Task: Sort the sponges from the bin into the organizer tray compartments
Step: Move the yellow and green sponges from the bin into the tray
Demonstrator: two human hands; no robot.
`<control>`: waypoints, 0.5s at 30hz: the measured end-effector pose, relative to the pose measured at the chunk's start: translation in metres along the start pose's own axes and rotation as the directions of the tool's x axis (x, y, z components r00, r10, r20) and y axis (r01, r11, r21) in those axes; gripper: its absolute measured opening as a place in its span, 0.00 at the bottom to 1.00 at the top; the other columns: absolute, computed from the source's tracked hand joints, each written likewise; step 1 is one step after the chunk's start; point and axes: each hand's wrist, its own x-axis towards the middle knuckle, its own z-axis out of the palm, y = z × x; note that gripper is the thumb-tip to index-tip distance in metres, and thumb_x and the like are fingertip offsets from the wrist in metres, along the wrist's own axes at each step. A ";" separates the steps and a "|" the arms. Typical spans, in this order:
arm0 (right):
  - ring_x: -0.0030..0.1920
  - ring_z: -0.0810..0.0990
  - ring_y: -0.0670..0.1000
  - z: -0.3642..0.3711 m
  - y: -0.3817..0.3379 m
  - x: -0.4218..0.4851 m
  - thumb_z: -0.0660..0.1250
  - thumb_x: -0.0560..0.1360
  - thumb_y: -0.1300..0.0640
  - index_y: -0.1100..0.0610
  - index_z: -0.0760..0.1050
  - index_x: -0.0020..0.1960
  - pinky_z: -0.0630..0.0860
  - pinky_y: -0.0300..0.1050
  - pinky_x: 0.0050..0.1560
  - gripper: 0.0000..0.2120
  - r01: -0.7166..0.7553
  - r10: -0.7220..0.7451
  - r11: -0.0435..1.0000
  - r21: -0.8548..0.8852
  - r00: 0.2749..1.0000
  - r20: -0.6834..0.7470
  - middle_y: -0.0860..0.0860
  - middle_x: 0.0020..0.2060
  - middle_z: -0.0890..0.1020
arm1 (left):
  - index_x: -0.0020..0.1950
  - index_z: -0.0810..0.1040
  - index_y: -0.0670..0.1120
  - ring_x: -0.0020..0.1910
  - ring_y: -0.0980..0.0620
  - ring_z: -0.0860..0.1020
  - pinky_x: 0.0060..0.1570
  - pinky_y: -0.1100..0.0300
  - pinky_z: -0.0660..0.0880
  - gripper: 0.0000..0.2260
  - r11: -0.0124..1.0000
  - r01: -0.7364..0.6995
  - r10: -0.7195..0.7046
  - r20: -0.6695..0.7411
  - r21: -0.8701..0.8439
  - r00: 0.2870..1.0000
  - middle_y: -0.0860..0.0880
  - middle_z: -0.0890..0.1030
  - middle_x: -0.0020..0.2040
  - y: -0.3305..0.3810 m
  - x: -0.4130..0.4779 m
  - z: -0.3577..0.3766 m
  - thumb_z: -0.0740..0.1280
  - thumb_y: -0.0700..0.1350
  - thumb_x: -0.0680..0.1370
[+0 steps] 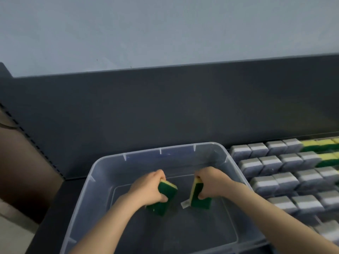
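Note:
A clear plastic bin (102,173) stands on the dark shelf in front of me. Both my hands reach inside it. My left hand (148,187) grips a green-and-yellow sponge (165,202), and my right hand (211,182) grips another green-and-yellow sponge (197,197) stood on edge. A small white scrap (185,204) lies on the bin floor between them. To the right, the organizer tray (286,173) holds rows of grey sponges, with yellow-green sponges (322,145) at its far right end.
A dark back panel (165,107) rises behind the bin, below a pale wall. At the left, a brown surface (22,171) and a notched shelf upright (36,147) border the shelf.

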 end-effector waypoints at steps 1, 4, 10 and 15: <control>0.43 0.75 0.52 -0.003 0.000 -0.004 0.75 0.63 0.52 0.53 0.71 0.44 0.73 0.43 0.39 0.16 -0.003 0.006 0.999 0.052 0.999 -0.048 0.49 0.42 0.76 | 0.56 0.68 0.57 0.51 0.54 0.73 0.44 0.57 0.72 0.19 0.999 -0.003 0.000 -0.070 -0.044 0.998 0.58 0.74 0.56 -0.001 -0.001 -0.006 0.73 0.54 0.71; 0.43 0.76 0.52 -0.013 -0.003 -0.021 0.72 0.65 0.54 0.51 0.70 0.45 0.72 0.43 0.40 0.13 0.003 0.030 0.987 0.160 0.979 -0.202 0.48 0.41 0.77 | 0.59 0.70 0.61 0.54 0.55 0.74 0.50 0.56 0.75 0.19 0.985 -0.073 0.037 -0.218 -0.158 0.975 0.61 0.75 0.56 0.001 -0.006 -0.024 0.72 0.53 0.72; 0.51 0.77 0.53 -0.035 -0.010 -0.058 0.68 0.69 0.60 0.52 0.73 0.52 0.72 0.45 0.47 0.13 0.032 0.092 0.961 0.274 0.900 -0.426 0.48 0.49 0.79 | 0.56 0.72 0.61 0.51 0.60 0.74 0.49 0.57 0.75 0.16 0.945 -0.237 0.136 -0.388 -0.227 0.912 0.64 0.75 0.51 0.029 -0.026 -0.054 0.72 0.51 0.72; 0.50 0.77 0.51 -0.050 -0.010 -0.093 0.72 0.68 0.56 0.46 0.71 0.57 0.71 0.44 0.45 0.20 0.008 0.213 0.933 0.360 0.794 -0.569 0.45 0.46 0.80 | 0.52 0.72 0.60 0.47 0.61 0.73 0.44 0.61 0.72 0.14 0.912 -0.348 0.199 -0.509 -0.217 0.838 0.64 0.76 0.47 0.064 -0.040 -0.074 0.73 0.50 0.72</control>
